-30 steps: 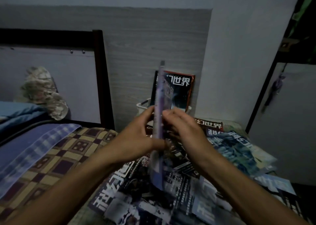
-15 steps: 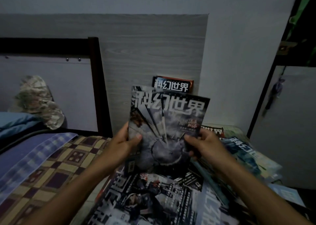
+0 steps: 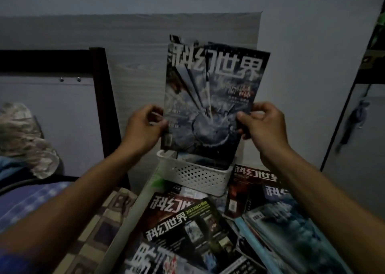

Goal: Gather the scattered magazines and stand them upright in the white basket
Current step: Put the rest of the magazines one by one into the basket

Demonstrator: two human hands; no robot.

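Observation:
I hold a dark magazine (image 3: 210, 98) with large white title characters upright, cover facing me, its bottom edge at the mouth of the white perforated basket (image 3: 193, 176). My left hand (image 3: 143, 127) grips its left edge and my right hand (image 3: 263, 125) grips its right edge. Another magazine stands behind it in the basket, only its top edge (image 3: 177, 39) showing. Several magazines lie scattered in front: a black one with green lettering (image 3: 187, 232), a red-brown one (image 3: 248, 188) and a blue one (image 3: 291, 232).
The basket stands against a wood-grain wall panel (image 3: 135, 44). To the left are a dark bed frame post (image 3: 104, 98), a checked blanket (image 3: 100, 228) and a camouflage cloth (image 3: 25, 140). A dark door frame (image 3: 341, 127) stands on the right.
The magazine was edge-on between my hands, then turned cover toward me. Both hands have carried it forward and up, so it now stands over the basket.

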